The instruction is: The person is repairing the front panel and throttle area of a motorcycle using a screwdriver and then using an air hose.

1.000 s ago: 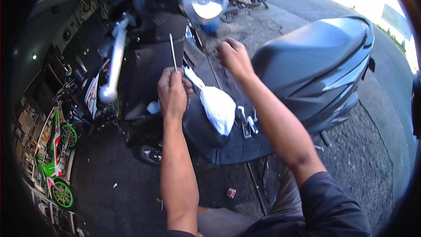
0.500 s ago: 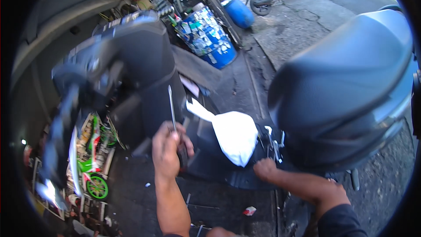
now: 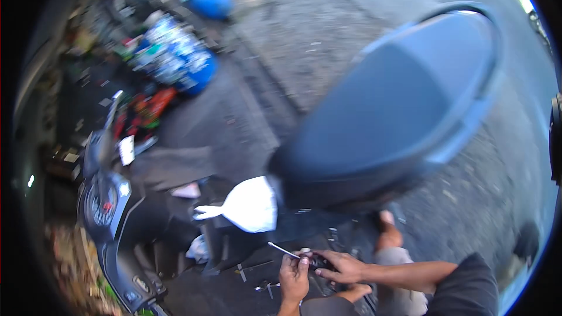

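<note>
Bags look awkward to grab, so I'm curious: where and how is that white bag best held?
I'd take the white bag by its narrow, gathered neck, coming from the left. The neck points that way and looks slim enough to pinch, while the rest bulges wide and the dark seat crowds its right side in this view.

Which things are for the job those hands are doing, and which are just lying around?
Likely for the job:
slim silver-shafted metal tool, in the left grip, right grip beside it
dark long-seated plastic-bodied scooter

Probably just lying about:
rounded white tied plastic bag
big round blue drum, patchily covered
smaller rounded blue barrel
</note>
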`<state>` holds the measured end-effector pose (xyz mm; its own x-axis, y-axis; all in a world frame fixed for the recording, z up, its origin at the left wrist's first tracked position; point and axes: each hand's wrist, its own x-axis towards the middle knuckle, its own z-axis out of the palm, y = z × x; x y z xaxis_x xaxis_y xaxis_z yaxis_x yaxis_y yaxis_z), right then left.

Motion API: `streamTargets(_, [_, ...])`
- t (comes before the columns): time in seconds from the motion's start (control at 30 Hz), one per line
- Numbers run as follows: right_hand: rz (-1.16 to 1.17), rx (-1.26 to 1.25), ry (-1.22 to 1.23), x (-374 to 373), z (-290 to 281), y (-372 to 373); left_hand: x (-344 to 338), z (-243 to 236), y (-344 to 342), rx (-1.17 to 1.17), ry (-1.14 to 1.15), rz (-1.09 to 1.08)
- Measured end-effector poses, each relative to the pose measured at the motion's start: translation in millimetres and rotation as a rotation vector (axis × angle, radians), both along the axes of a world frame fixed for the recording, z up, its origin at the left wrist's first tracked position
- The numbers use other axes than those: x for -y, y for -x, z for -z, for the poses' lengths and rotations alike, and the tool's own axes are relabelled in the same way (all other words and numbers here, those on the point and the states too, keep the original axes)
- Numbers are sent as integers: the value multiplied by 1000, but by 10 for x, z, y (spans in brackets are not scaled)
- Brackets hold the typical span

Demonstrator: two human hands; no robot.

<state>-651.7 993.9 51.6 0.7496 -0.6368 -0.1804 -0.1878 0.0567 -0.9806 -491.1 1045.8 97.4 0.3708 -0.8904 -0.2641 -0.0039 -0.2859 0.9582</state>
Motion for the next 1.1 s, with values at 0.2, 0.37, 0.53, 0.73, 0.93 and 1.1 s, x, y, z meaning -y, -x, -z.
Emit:
streamTargets(0.2, [184,-289,-24,-791,-886,1643,-208,-600,1235,231,-317,556])
streamTargets(0.37, [572,-592,-307,-1273,-1046,3223,148,-861,2359,381,-316,804])
streamTargets(0.53, [880,-757,-200,-1134,-1084,5199,839,-544,3679,470,-376,691])
streamTargets(0.73, [1304,-682,-97,115,-1667,7230,1913,-632,5608,427,-274,943])
streamTargets(0.93, [1505,-182,-200,1810,-2088,8391,3041,-661,6945,338,-187,1000])
streamTargets(1.1, [1400,-322,-68,2830,-935,9480,4298,-359,7849,317,-56,967])
